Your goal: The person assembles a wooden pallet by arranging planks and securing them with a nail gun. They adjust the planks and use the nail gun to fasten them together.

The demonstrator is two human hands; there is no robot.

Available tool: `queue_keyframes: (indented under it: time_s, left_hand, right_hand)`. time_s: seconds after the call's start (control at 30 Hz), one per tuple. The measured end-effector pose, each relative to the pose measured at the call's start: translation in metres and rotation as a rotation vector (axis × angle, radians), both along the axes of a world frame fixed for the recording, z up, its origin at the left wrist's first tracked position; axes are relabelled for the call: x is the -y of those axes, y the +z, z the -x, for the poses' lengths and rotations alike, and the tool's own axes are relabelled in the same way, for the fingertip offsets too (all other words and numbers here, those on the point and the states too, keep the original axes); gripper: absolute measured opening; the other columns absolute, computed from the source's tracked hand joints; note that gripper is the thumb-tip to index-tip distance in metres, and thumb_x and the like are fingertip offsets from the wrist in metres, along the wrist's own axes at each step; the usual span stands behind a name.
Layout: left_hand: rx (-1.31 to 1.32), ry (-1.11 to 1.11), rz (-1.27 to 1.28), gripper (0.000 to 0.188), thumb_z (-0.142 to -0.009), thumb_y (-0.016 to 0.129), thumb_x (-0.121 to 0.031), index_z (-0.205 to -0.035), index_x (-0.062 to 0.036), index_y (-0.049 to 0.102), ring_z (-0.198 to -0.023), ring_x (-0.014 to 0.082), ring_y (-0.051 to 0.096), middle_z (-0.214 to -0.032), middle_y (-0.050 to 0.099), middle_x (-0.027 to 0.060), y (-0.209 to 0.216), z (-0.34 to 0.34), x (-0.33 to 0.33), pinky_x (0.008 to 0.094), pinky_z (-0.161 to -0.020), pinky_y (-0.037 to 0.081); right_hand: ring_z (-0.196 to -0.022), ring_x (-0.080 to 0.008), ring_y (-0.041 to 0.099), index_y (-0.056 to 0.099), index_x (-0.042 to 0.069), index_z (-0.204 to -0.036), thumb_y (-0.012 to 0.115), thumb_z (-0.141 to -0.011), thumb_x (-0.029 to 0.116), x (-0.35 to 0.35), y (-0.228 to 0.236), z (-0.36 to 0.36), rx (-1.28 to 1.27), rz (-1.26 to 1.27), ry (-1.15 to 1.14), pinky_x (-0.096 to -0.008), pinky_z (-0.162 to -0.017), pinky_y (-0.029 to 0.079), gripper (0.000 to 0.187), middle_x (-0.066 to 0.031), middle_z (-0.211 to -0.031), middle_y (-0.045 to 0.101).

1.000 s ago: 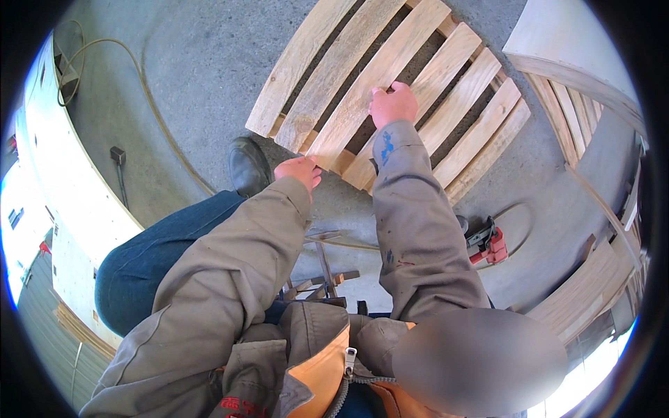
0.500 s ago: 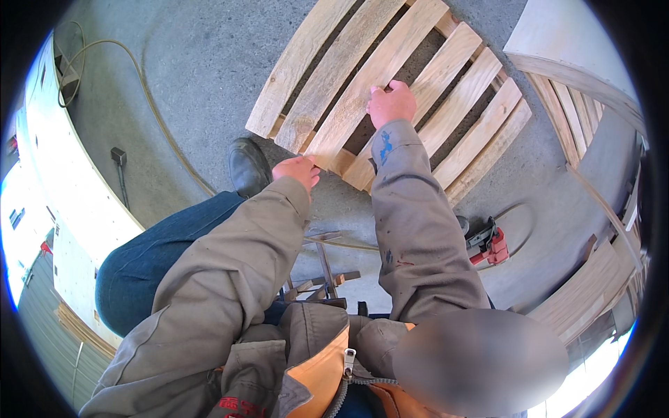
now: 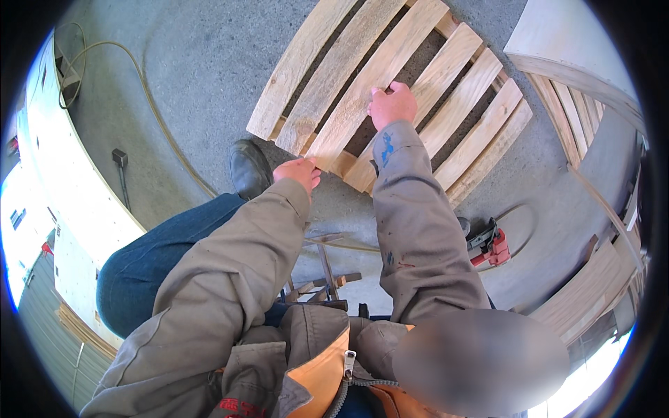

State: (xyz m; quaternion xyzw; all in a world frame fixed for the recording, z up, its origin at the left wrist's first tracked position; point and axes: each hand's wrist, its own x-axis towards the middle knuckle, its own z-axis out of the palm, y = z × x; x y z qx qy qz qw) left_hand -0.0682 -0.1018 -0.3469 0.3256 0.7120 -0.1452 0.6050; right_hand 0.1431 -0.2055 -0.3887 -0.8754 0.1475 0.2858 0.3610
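A wooden pallet made of several pale slats with gaps between them lies on the concrete floor in front of me. My right hand is closed on the edge of a middle slat, its fingertips partly hidden in the gap. At the near end of that same slat, my left hand is closed, thumb and fingers pressed against the end edge. The undersides of both grips are out of sight.
A red and black nail gun with a hose lies on the floor at right. Another hose curves along the left, near a hammer-like tool. Pale panels stand at left; stacked wood lies at right. My boot is beside the pallet.
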Motion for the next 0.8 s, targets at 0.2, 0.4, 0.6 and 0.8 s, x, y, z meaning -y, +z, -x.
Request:
queue_keyframes:
  time_s: [0.2, 0.4, 0.6, 0.8]
  left_hand:
    - [-0.006, 0.014, 0.013, 0.029, -0.095, 0.062, -0.009, -0.122, 0.0011, 0.056, -0.095, 0.0222, 0.066, -0.111, 0.066, 0.0116, -0.004, 0.001, -0.001, 0.0324, -0.081, 0.057]
    - [0.02, 0.004, 0.021, 0.032, -0.095, 0.062, -0.009, -0.124, 0.0022, 0.056, -0.094, 0.0219, 0.067, -0.11, 0.066, 0.0113, -0.004, 0.001, -0.001, 0.0323, -0.081, 0.057]
    - [0.007, -0.004, -0.007, 0.03, -0.095, 0.062, -0.01, -0.123, 0.0021, 0.057, -0.092, 0.0211, 0.066, -0.108, 0.066, 0.0105, -0.002, 0.0, 0.0, 0.0314, -0.08, 0.056]
    - [0.008, -0.023, -0.025, 0.027, -0.095, 0.062, -0.011, -0.119, 0.0016, 0.059, -0.092, 0.0208, 0.066, -0.107, 0.066, 0.0098, 0.0, -0.001, 0.003, 0.032, -0.08, 0.056]
  right_hand:
    - [-0.108, -0.0384, 0.064, 0.061, -0.005, -0.119, 0.072, -0.084, 0.02, 0.001, -0.001, 0.0, -0.012, 0.0, 0.002, -0.0424, -0.093, 0.05, 0.045, -0.0259, -0.113, 0.066]
    - [-0.107, -0.0391, 0.064, 0.061, -0.005, -0.117, 0.072, -0.084, 0.02, 0.001, 0.002, 0.001, 0.013, -0.003, -0.004, -0.0432, -0.093, 0.05, 0.043, -0.0266, -0.111, 0.066]
    - [-0.103, -0.0395, 0.065, 0.061, -0.004, -0.115, 0.071, -0.084, 0.02, 0.0, 0.004, 0.002, 0.031, 0.001, 0.008, -0.0448, -0.09, 0.05, 0.041, -0.0252, -0.106, 0.068]
    - [-0.059, -0.0225, 0.067, 0.06, -0.007, -0.113, 0.069, -0.085, 0.011, 0.004, 0.001, 0.007, 0.205, 0.034, 0.052, -0.0358, -0.056, 0.054, 0.034, -0.015, -0.084, 0.068]
